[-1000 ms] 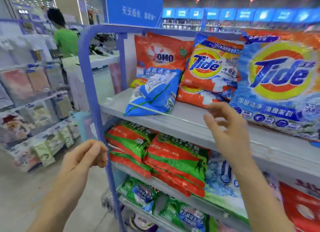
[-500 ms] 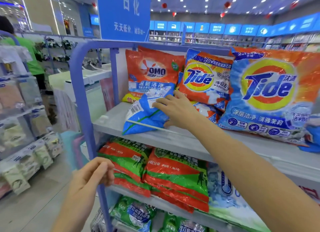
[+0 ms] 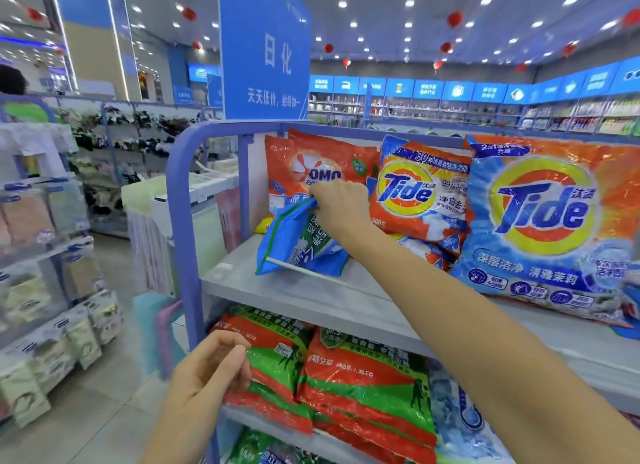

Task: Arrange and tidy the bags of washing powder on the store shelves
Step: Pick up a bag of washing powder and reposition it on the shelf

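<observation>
Blue washing-powder bag [image 3: 294,242] pinched at top by right fingers [image 3: 323,195].

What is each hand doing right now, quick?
Left hand: loosely curled, holding nothing.
Right hand: gripping the top of the blue bag.

The right grip [image 3: 341,204] is pinching the top of a blue plastic washing-powder bag [image 3: 294,243] standing tilted on the grey top shelf [image 3: 311,299], just near of a red plastic OMO bag [image 3: 304,158]; the left grip [image 3: 211,370] is hovering loosely curled.
</observation>
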Tool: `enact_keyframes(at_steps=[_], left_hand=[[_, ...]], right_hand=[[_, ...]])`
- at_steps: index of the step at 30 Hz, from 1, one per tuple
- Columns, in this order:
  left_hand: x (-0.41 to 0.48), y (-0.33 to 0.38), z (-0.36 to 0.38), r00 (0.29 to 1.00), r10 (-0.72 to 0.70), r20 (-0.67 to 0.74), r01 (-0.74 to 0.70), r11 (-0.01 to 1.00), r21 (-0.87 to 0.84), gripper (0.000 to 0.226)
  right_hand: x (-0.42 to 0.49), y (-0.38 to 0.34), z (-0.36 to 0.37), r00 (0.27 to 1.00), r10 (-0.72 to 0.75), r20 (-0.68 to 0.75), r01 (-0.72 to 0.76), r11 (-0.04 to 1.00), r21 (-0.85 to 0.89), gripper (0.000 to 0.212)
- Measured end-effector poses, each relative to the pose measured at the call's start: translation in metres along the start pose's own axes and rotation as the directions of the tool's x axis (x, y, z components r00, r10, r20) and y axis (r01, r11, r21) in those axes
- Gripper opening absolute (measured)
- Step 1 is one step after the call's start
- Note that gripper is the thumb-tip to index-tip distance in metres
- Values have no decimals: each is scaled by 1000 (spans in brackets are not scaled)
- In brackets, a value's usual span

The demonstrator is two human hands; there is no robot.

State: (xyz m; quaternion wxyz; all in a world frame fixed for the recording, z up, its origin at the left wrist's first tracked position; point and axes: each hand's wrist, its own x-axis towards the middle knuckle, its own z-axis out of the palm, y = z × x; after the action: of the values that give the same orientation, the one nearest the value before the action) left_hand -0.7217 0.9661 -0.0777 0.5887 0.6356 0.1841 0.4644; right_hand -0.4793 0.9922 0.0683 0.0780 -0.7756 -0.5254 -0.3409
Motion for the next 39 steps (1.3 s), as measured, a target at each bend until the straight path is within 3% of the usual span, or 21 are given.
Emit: enact_keyframes(at_steps=[6, 10, 13, 17, 20, 21, 23, 25, 28, 29, 31, 33, 35, 37, 39], left_hand=[[9, -3, 0, 1000, 26, 13, -27, 999, 44, 11], [42, 10, 1, 980, 149, -134, -126, 977, 170, 12], [78, 19, 6, 964, 212, -162, -158, 943, 293, 42], [104, 11, 21, 987, 59, -150, -16, 962, 273, 94], [110, 6, 37, 987, 33, -160, 9, 967, 256, 104], [112, 5, 43, 986, 25, -167, 16, 971, 239, 102], [115, 7, 55, 987, 23, -159, 9, 981, 195, 93], [116, 14, 70, 986, 44, -159, -25, 993, 118, 86], [112, 22, 96, 978, 9, -206, -34, 992, -117, 34], [108, 26, 107, 980, -71, -183, 21, 965, -263, 20], [97, 34, 132, 973, -230, -2, 189, 805, -563, 9], [90, 41, 156, 951, -250, 182, 306, 675, -672, 31], [85, 50, 178, 941, -212, 265, 339, 639, -691, 50], [83, 52, 196, 948, -225, 227, 319, 633, -706, 36], [84, 46, 208, 953, -291, 82, 276, 728, -628, 20]], right_hand=[[21, -14, 4, 999, 41, -12, -39, 985, 171, 25], [37, -12, -7, 983, 166, -73, -133, 934, 331, 23], [45, -10, -22, 975, 191, -113, -139, 921, 365, 19], [51, 1, -50, 949, 231, -213, -122, 896, 428, 17], [52, 11, -78, 912, 301, -277, -124, 849, 514, 12], [51, 14, -87, 894, 344, -288, -130, 813, 568, 24], [49, 20, -100, 846, 445, -293, -106, 679, 726, 42], [43, 27, -112, 808, 545, -224, -77, 475, 877, 48], [26, 44, -124, 744, 668, -13, -88, 117, 989, 43], [18, 49, -128, 703, 709, 58, -72, -10, 997, 37], [4, 62, -131, 640, 736, 219, -16, -273, 962, 7], [-10, 74, -129, 572, 733, 370, -2, -450, 893, 40], [-30, 84, -125, 514, 749, 418, -16, -478, 878, 43], [-52, 97, -120, 463, 769, 442, -18, -490, 871, 36], [-78, 116, -112, 449, 779, 437, 5, -491, 871, 33]])
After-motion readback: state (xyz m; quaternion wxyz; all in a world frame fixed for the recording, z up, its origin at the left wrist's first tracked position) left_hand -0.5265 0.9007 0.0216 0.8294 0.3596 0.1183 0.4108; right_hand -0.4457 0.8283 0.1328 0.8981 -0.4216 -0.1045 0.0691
